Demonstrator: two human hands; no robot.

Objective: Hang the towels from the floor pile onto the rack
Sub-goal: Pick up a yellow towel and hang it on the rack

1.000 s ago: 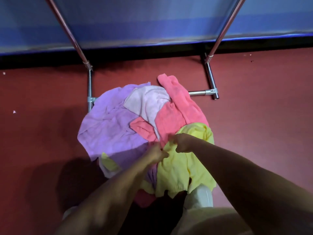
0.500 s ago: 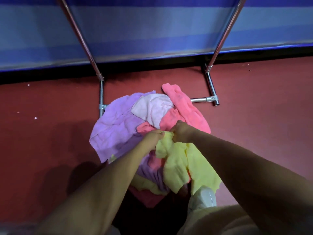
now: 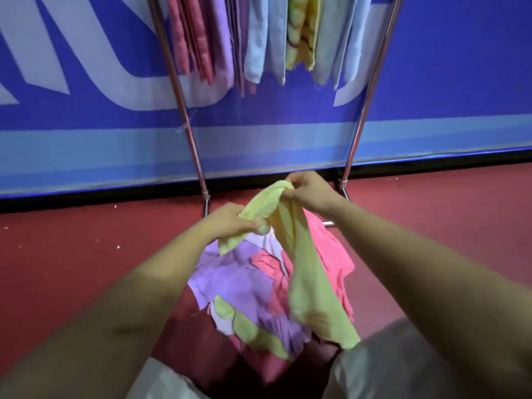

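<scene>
A yellow towel [image 3: 305,272] hangs between my hands, lifted above the floor pile [image 3: 244,283] of purple, pink and yellow towels. My left hand [image 3: 230,220] grips its lower left edge. My right hand [image 3: 309,191] pinches its upper edge, higher and nearer the rack. The metal rack [image 3: 184,110] stands just beyond, with several pink, purple, blue and yellow towels [image 3: 259,38] hanging from it. Its top bar is out of view.
A blue banner wall [image 3: 86,82] stands behind the rack. The rack's right leg [image 3: 362,110] slants down to the red floor [image 3: 72,254]. My knees in light shorts [image 3: 374,370] are at the bottom edge, close to the pile.
Both hands have lifted the yellow towel up off the pile and spread apart. My view has tilted upward, bringing the hanging towels on the rack into sight.
</scene>
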